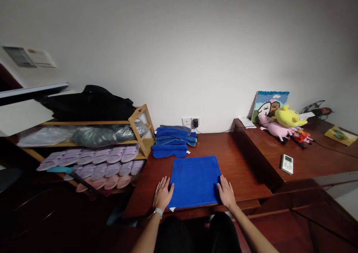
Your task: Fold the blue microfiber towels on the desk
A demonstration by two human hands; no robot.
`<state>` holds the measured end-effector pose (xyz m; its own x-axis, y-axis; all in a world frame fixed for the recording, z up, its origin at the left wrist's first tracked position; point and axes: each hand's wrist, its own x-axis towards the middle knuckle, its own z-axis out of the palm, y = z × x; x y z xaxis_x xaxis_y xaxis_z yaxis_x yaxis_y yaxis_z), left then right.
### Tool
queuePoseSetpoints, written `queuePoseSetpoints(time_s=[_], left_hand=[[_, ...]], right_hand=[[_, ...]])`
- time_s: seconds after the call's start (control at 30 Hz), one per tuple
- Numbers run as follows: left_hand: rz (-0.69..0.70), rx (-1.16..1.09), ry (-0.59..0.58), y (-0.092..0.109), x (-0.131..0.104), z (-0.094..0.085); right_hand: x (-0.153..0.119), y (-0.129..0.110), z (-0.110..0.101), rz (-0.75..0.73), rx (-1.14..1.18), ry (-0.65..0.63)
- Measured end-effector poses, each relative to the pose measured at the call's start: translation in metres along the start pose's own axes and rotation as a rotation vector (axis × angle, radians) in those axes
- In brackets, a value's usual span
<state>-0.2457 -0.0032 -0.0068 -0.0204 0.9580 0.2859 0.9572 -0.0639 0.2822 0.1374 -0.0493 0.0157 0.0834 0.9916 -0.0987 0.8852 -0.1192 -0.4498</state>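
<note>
A blue towel (195,180) lies flat and spread on the brown wooden table (237,160), with a small white tag at its near left corner. Beside its left edge my left hand (163,194) rests with fingers stretched out, a watch on the wrist. My right hand (226,191) lies at the towel's right edge, fingers extended and thumb apart, touching or close to the cloth. Neither hand holds anything. Behind the towel sits a pile of folded blue towels (172,143), some with green edging.
On the left, a wooden rack (142,148) carries rows of slippers (100,158) and a black bag (92,106). At the right, a higher desk holds plush toys (279,124), a white remote control (287,164) and a yellow box (341,135). A black plug (195,123) sits in the wall socket.
</note>
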Motion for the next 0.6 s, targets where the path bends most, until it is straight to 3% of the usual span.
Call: queuePoseSetpoints(time_s=[0.23, 0.47, 0.6], left_hand=[[-0.021, -0.031, 0.030, 0.000, 0.000, 0.002], [-0.022, -0.033, 0.043, -0.003, 0.001, 0.005], [-0.025, -0.028, 0.024, -0.001, 0.000, 0.004]], right_hand=[[0.045, -0.016, -0.022, -0.111, -0.131, 0.018], [0.058, -0.006, 0.001, -0.095, -0.191, -0.021], [0.059, -0.003, 0.003, -0.100, -0.187, -0.009]])
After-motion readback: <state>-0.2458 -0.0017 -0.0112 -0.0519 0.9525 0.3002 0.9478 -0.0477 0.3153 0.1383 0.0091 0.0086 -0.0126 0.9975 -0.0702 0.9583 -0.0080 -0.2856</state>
